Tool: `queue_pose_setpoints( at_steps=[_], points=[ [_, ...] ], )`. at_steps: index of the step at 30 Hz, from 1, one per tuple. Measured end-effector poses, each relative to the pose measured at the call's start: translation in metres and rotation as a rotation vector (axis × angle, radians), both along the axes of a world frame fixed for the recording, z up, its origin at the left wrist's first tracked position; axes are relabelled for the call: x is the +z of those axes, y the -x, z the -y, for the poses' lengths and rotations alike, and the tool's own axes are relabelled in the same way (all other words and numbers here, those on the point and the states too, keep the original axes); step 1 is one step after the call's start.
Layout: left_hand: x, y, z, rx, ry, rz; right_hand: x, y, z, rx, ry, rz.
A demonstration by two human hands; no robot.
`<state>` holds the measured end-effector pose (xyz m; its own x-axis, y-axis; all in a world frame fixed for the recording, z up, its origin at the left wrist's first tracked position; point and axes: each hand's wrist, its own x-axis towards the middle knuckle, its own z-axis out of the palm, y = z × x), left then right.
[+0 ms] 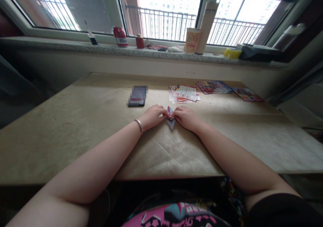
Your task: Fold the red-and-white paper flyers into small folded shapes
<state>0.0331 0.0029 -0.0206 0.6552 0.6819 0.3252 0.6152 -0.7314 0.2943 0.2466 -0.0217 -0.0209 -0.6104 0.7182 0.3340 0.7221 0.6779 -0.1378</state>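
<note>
Between my two hands is a small piece of folded paper (172,124), printed in colours and narrowed to points at its near and far ends. My left hand (154,115), with a silver bracelet at the wrist, pinches its left edge between thumb and fingers. On the opposite edge my right hand (186,117) pinches it the same way. Both hands rest low over the table, close together. The fingertips hide the paper's middle at the sides.
Beyond my left hand lies a dark phone (137,96), partly blurred out. Printed sheets (185,94) are piled past the paper, with colourful leaflets (214,87) and another stack (246,94) to their right. The windowsill holds a red can (120,36) and a patterned cup (191,40).
</note>
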Motion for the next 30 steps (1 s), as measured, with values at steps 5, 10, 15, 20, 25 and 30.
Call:
queue_pose_setpoints(
  at_steps=[5, 10, 15, 20, 25, 30],
  points=[
    [0.004, 0.003, 0.002, -0.042, -0.007, -0.026, 0.001, -0.003, 0.001, 0.042, 0.033, -0.040],
    [0.007, 0.004, 0.004, -0.054, -0.018, -0.058, 0.003, -0.004, 0.004, 0.049, 0.043, -0.052],
    [0.010, 0.005, 0.005, -0.063, -0.046, -0.105, 0.003, -0.004, 0.005, 0.024, 0.046, -0.026],
    [0.016, 0.004, 0.009, -0.063, -0.106, -0.200, 0.005, -0.003, 0.007, 0.013, 0.043, 0.011],
    [0.020, 0.003, 0.011, -0.082, -0.181, -0.293, 0.011, -0.003, 0.009, -0.006, 0.035, 0.067],
    [0.024, 0.003, 0.013, -0.078, -0.204, -0.338, 0.015, -0.007, 0.010, -0.042, 0.036, 0.100]
  ],
)
